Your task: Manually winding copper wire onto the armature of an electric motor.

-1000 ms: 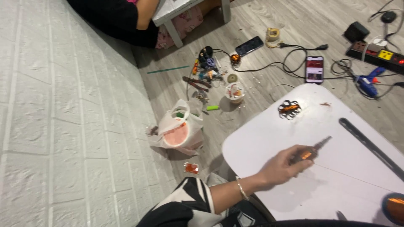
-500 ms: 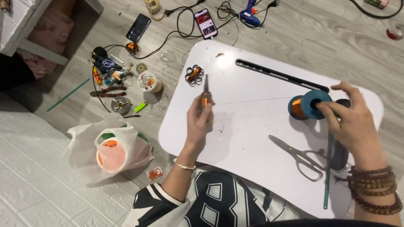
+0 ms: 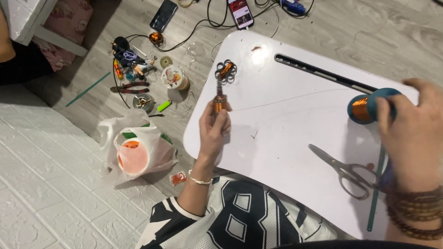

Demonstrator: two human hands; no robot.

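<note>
The left hand (image 3: 213,131) has its grip clamped on a small copper-wound rod (image 3: 218,100), held upright over the left part of the white counter (image 3: 277,124), its tip just below a flower-shaped coil piece (image 3: 225,71). The right hand (image 3: 410,133) is closed on a teal spool of copper wire (image 3: 364,107) at the counter's far right edge. Grey scissors (image 3: 344,168) lie near that hand, and a thin wire runs between rod and spool

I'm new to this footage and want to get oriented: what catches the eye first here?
The white lap table fills the middle. On it, the left hand holds up a small copper-wound tool, and the right hand holds a teal spool of copper wire at the far edge. Scissors lie nearby.
</note>
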